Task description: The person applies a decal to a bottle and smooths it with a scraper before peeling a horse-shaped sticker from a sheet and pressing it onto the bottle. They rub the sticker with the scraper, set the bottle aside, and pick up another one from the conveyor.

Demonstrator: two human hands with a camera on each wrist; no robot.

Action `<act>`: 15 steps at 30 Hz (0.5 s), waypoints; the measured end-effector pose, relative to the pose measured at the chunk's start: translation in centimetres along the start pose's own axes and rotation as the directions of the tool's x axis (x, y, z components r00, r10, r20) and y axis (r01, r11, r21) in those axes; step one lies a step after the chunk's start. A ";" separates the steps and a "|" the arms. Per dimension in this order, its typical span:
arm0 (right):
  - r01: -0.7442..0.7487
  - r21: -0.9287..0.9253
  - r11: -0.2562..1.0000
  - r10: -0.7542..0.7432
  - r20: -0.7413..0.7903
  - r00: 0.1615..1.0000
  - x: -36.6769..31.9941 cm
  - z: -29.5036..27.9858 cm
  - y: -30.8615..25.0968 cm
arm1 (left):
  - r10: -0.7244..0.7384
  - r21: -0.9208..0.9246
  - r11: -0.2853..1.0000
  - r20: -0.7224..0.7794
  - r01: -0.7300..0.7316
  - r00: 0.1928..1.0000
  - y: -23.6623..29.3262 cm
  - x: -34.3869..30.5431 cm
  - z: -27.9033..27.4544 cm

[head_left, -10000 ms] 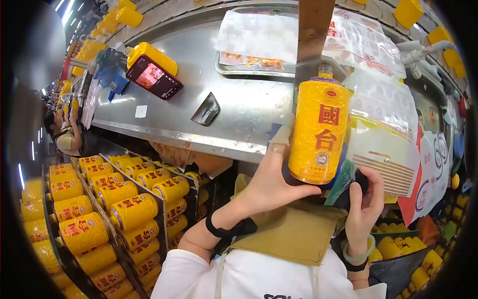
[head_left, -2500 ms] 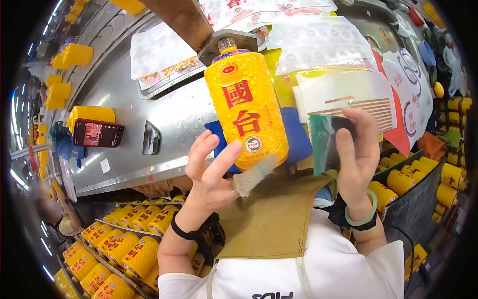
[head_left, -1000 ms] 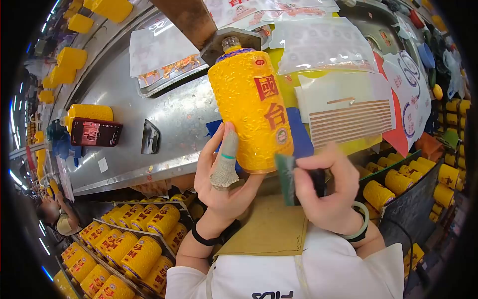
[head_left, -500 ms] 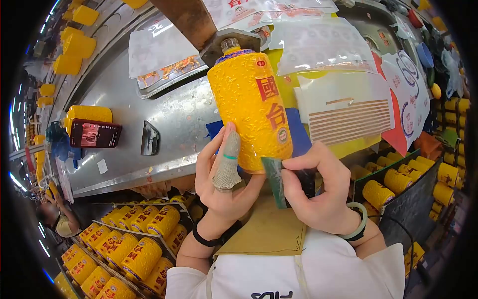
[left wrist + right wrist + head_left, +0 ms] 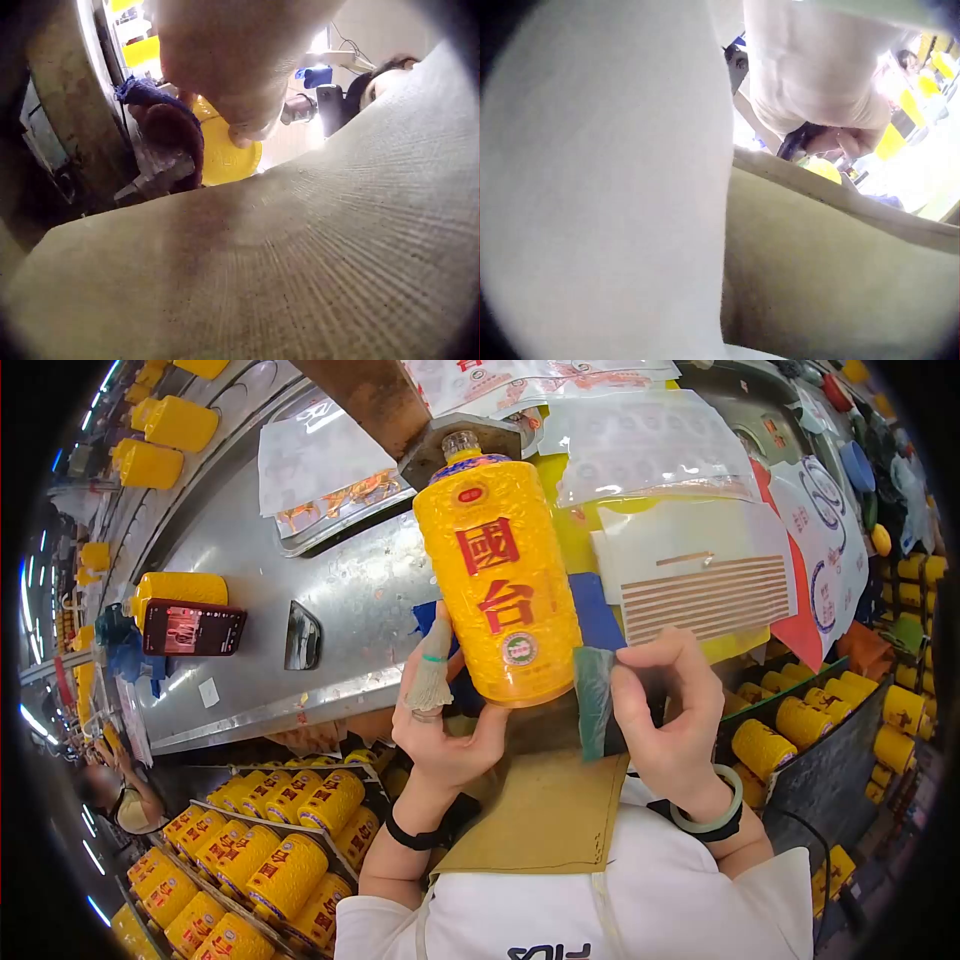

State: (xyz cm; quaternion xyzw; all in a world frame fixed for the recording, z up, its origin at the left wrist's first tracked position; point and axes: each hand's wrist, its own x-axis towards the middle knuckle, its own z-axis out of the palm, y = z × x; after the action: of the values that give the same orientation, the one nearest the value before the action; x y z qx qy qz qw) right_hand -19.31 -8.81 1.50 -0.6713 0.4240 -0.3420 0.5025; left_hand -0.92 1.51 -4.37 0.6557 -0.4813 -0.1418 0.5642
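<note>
A yellow embossed bottle [image 5: 500,575] with red characters and a round seal tilts in the head view, its glass neck at a metal plate [image 5: 460,445]. My left hand [image 5: 445,735] holds its lower left side, thumb by the base; a pale finger cot [image 5: 430,680] covers one finger. My right hand [image 5: 675,710] pinches a green, film-like flat piece [image 5: 593,700] with a dark part behind it, its top edge close to the bottle's lower right side. In the left wrist view the yellow base [image 5: 225,157] shows beyond the hand; the right wrist view shows the dark piece [image 5: 795,142] at the fingers.
A rusty bar [image 5: 365,400] runs down to the metal plate. Decal sheets [image 5: 650,450] and a striped sheet [image 5: 710,595] lie to the right. A phone [image 5: 193,628] leans on another yellow bottle at left. Racked yellow bottles [image 5: 290,870] fill the space below the bench.
Since half a second ago the bottle has turned, bringing its characters to the front. The right hand with the green piece has moved rightward and slightly up; the left fingers have shifted left.
</note>
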 end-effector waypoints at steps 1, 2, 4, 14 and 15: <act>0.002 0.000 1.000 -0.002 -0.002 1.000 -0.1 -0.2 0.0 | -0.023 -0.010 1.000 0.017 0.023 1.000 -0.1 -0.1 0.0; -0.038 0.064 0.997 0.038 0.007 0.999 -0.2 -0.4 0.0 | -0.021 -0.010 1.000 0.019 0.021 1.000 -0.4 -0.3 -0.3; -0.078 0.130 0.989 0.076 0.017 0.997 -0.4 -0.8 0.3 | -0.017 0.077 0.997 0.078 0.011 0.997 -0.9 -0.6 -0.8; -0.086 0.238 0.967 0.089 -0.001 0.996 -0.1 -1.4 0.8 | 0.416 0.562 0.682 0.229 -0.469 0.880 2.1 1.0 -0.2; -0.094 0.242 0.966 0.096 0.005 0.995 -0.1 -1.3 0.8 | 0.416 0.563 0.681 0.230 -0.469 0.880 2.0 1.2 0.0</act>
State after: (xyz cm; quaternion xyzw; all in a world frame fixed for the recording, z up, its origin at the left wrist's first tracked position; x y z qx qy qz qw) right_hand -20.69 -9.33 1.06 -0.5828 0.4124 -0.3691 0.5950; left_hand -1.25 0.76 -2.17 0.6580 -0.6676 0.1322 0.3223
